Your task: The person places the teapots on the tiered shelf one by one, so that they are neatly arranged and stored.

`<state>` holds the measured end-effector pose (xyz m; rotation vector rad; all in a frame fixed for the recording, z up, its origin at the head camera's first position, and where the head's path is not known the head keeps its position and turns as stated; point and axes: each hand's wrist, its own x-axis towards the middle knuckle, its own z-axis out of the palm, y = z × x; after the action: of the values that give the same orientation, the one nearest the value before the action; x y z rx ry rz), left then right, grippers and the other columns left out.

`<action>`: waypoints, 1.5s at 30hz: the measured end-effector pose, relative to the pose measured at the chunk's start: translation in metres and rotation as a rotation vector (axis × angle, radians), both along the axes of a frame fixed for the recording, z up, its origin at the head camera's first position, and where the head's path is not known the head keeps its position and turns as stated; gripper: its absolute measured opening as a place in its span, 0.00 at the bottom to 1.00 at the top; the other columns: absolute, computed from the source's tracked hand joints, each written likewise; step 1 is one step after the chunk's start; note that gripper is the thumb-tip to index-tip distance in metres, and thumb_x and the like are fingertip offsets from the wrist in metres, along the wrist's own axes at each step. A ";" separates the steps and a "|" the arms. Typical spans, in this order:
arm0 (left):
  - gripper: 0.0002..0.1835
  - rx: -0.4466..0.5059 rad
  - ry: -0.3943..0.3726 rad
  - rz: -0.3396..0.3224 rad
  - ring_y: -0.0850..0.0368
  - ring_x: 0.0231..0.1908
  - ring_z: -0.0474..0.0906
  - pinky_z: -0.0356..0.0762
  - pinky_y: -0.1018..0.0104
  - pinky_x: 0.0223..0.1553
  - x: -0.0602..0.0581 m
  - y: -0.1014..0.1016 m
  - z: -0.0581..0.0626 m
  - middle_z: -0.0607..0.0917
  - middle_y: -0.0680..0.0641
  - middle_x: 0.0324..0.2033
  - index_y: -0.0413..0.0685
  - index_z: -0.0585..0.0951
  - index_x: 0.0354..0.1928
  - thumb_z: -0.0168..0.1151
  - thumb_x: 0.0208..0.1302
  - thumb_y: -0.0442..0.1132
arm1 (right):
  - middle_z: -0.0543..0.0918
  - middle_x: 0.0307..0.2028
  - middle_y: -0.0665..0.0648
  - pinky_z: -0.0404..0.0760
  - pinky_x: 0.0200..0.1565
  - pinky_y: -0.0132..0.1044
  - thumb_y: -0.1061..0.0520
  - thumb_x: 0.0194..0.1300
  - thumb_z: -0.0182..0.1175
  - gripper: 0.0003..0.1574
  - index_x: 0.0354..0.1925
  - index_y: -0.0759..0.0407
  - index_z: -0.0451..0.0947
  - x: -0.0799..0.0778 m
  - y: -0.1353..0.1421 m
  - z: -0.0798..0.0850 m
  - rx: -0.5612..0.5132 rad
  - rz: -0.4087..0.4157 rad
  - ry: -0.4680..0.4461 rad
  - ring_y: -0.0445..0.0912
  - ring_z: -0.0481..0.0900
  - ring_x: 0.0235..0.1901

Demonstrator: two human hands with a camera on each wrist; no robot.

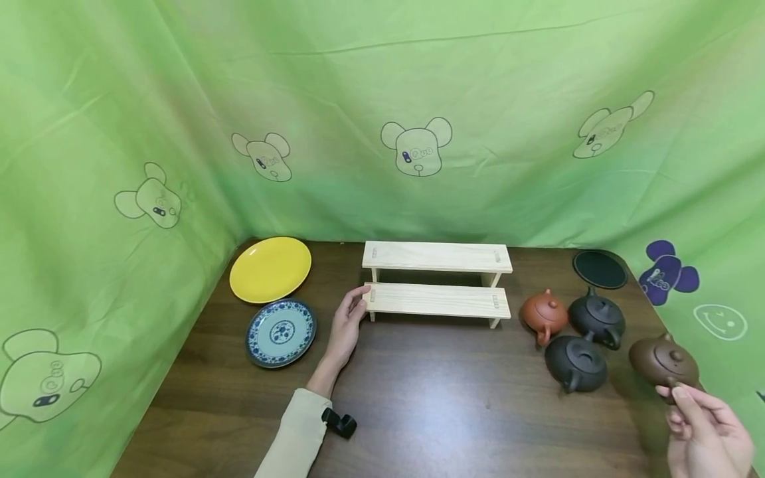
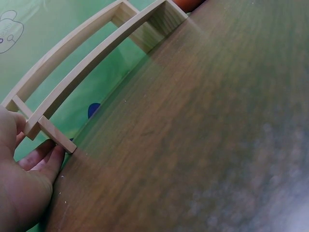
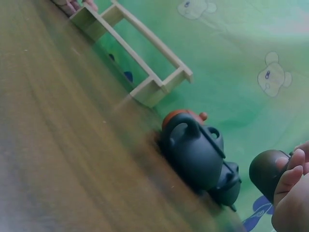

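Observation:
My left hand grips the left end of a two-tier wooden stand, thumb at the board's edge and fingers beside the short leg, as the left wrist view shows. At the right edge my right hand pinches the handle of a brown teapot. In the right wrist view this brown teapot is raised off the table, partly covered by fingers. Left of it stand a reddish-orange teapot and two black teapots, one at the back and one in front.
On the left side of the brown wooden table lie a yellow plate and, in front of it, a blue patterned plate. A dark round tray lies at the back right. Green printed cloth hangs behind and along both sides.

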<state>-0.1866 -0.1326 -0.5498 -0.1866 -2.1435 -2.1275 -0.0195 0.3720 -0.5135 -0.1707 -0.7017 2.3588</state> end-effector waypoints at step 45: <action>0.19 -0.001 0.082 0.008 0.48 0.74 0.73 0.78 0.61 0.68 -0.005 -0.003 -0.014 0.80 0.41 0.73 0.45 0.81 0.71 0.55 0.88 0.43 | 0.93 0.34 0.65 0.66 0.26 0.26 0.80 0.80 0.51 0.18 0.42 0.74 0.87 -0.064 -0.102 0.053 0.302 0.307 -0.034 0.41 0.75 0.23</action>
<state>-0.1919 -0.1353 -0.5634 -0.2598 -2.0965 -2.0760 -0.0834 0.2698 -0.4608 0.0325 -1.1604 2.5012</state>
